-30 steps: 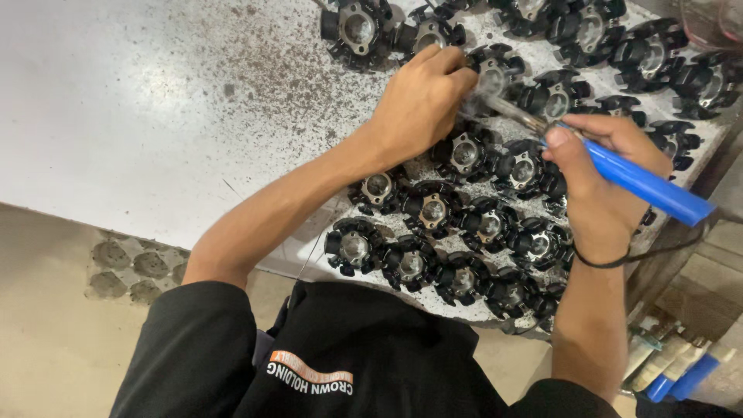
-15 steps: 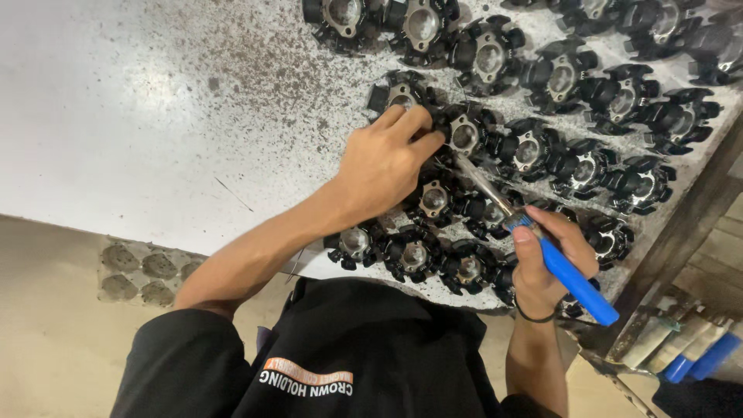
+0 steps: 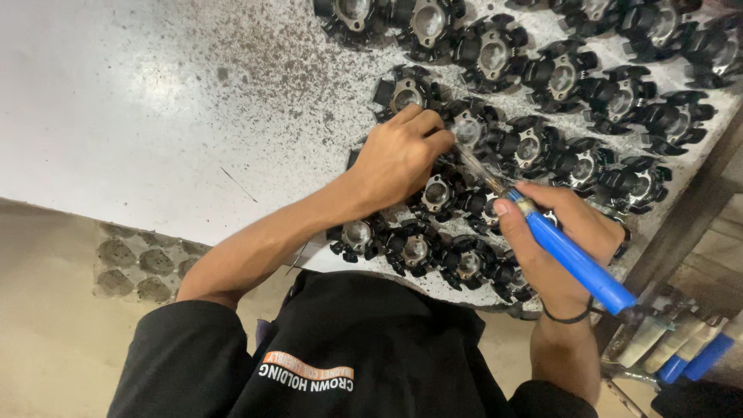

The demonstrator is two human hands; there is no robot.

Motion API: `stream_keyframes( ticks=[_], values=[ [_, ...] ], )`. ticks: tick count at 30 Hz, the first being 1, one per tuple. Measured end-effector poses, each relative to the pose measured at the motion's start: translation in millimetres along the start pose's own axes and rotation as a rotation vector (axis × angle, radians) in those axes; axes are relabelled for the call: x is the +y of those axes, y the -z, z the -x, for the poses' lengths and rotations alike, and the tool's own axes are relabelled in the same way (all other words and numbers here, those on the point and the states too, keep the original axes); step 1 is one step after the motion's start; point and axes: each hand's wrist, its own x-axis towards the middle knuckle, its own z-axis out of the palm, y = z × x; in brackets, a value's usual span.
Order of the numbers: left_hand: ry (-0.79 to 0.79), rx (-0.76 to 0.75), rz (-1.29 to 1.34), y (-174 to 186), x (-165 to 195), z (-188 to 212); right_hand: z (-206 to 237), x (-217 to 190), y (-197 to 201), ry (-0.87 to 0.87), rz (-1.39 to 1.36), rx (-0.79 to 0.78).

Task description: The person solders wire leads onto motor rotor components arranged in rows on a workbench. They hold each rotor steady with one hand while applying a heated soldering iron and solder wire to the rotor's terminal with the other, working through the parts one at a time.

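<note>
Head view looks straight down on a white, speckled worktable [image 3: 155,116] covered on one side with rows of black star-shaped parts [image 3: 557,77], each with a round metal centre. Taking the blue-handled soldering iron [image 3: 573,259] as the landmark: the right hand [image 3: 561,240] is wrapped around its handle, fingers closed firmly with the thumb pressed near the front collar, and a dark band sits on that wrist. The iron's thin metal shaft [image 3: 480,172] runs up and away from the handle toward one black part [image 3: 468,124] lying just past its tip. The left hand [image 3: 398,159] rests at that same tip end, fingers curled and pinched together over the part; whether the fingertips actually grip a strand of solder or merely steady the part is hard to tell, since the knuckles hide the contact. More black parts lie on both sides of the shaft, touching one another, and a further row [image 3: 418,251] sits between the handle and the person's black shirt [image 3: 348,348] at the table's near edge. Beyond the handle's rear end, off the table, several blue and metal tools [image 3: 681,348] lie near a dark frame. Beside the left arm, below the table, a grey moulded tray [image 3: 135,267] lies on the floor.
</note>
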Motion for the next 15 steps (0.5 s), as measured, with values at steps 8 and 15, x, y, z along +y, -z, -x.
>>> stream_keyframes(
  ticks=[8, 15],
  values=[
    [-0.037, -0.07, 0.034, 34, 18, 47, 68, 34, -27, -0.089, -0.367, 0.249],
    [0.02, -0.077, 0.025, 43, 35, 67, 127, 38, -47, -0.028, -0.367, 0.221]
  ],
)
